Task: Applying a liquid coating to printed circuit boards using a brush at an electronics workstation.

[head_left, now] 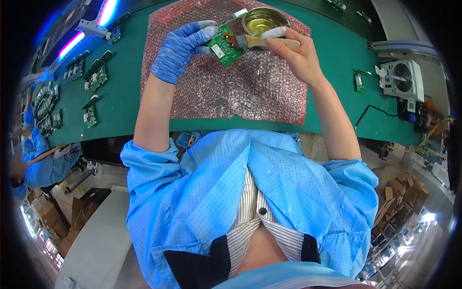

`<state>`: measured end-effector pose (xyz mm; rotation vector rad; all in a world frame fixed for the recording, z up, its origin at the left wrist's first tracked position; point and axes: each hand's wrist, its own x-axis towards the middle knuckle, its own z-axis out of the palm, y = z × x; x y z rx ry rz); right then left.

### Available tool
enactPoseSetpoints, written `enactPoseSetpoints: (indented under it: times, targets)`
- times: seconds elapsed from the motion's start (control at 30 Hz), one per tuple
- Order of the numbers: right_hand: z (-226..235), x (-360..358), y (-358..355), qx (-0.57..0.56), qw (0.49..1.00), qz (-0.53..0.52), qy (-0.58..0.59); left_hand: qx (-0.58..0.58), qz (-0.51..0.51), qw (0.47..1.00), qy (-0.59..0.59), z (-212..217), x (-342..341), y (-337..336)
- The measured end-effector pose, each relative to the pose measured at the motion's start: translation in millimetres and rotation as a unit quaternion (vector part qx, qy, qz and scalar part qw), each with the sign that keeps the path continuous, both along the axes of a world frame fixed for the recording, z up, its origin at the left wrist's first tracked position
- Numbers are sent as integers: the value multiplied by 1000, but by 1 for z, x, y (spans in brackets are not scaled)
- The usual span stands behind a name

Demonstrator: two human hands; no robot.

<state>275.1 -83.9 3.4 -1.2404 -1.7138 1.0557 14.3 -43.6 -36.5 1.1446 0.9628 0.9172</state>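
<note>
My left hand (180,50), in a blue knit glove with pale fingertips, grips a green circuit board (222,52) by its left edge. A flat brush (257,42) with a wooden handle is pinched in my right hand (296,53), which is bare apart from white covers on fingertips. The brush's brown bristles touch the face of the board, near its upper middle. Just behind the brush stands a round metal bowl (265,12) with clear yellowish liquid in it. Board and brush are held above a sheet of bubble wrap (226,96).
Several circuit boards (96,74) stand on the green table (122,103) at the left. At the right are another board (360,81) and a small white fan unit (403,79) with a black cable. A co-worker's blue sleeve (41,159) shows far left.
</note>
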Motion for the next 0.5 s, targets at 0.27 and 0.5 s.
enactPoseSetpoints:
  times: [0.27,0.5]
  targets:
    - [-8,2,-18,-54,995,-52,71,-18,64,995,-76,-2,-4,-3]
    - [-17,-25,-24,-15,986,-142,82,-9,157,980,-120,-5,8,-3]
